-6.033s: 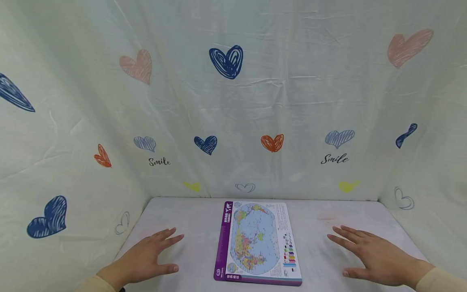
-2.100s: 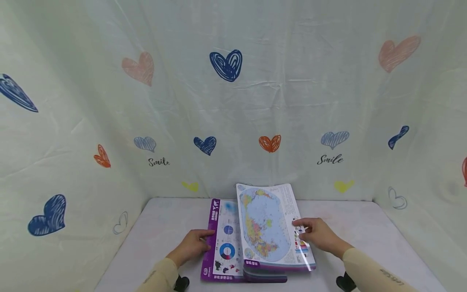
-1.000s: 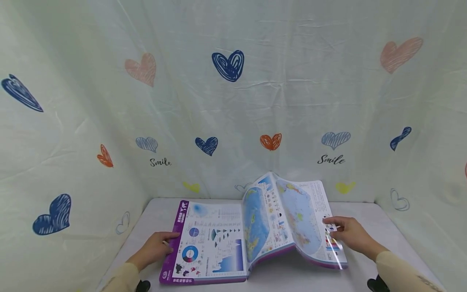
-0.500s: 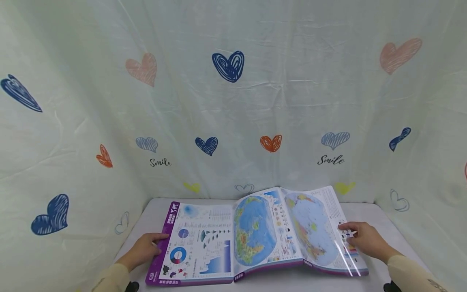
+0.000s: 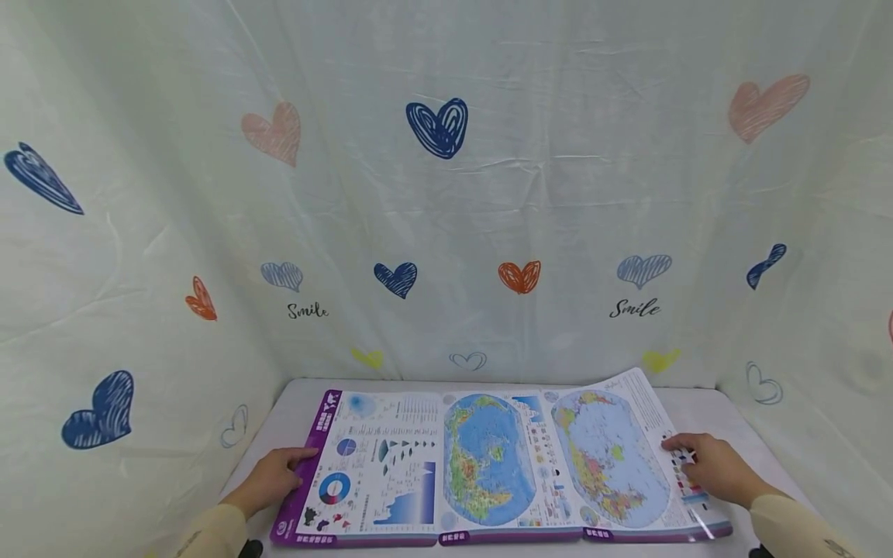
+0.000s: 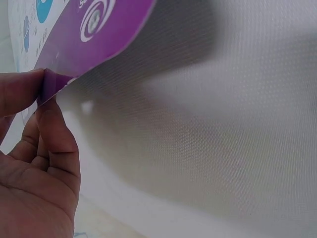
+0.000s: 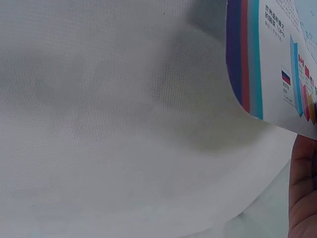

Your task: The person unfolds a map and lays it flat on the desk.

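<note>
A folding world map [image 5: 488,465] lies spread across the table in three panels. Its left panel carries charts and a purple border, while the middle and right panels show world maps. In the head view, my left hand [image 5: 270,479] pinches the purple left edge between thumb and fingers; the left wrist view shows this grip on the purple border [image 6: 99,34] close up. My right hand [image 5: 722,469] holds the right edge of the right panel, whose far corner is raised off the table. In the right wrist view the striped corner [image 7: 247,59] hangs above the white surface, with fingers partly hidden behind it.
The white table [image 5: 698,403] has a back edge against a pale curtain [image 5: 474,209] printed with hearts and "Smile". Curtain sides stand to the left and right of the table. Bare tabletop shows on both sides of the map.
The map was a folded stack; my hands took hold of its edges and drew apart. It unfolded from overlapping panels to three side by side, and the raised folds came down toward the table.
</note>
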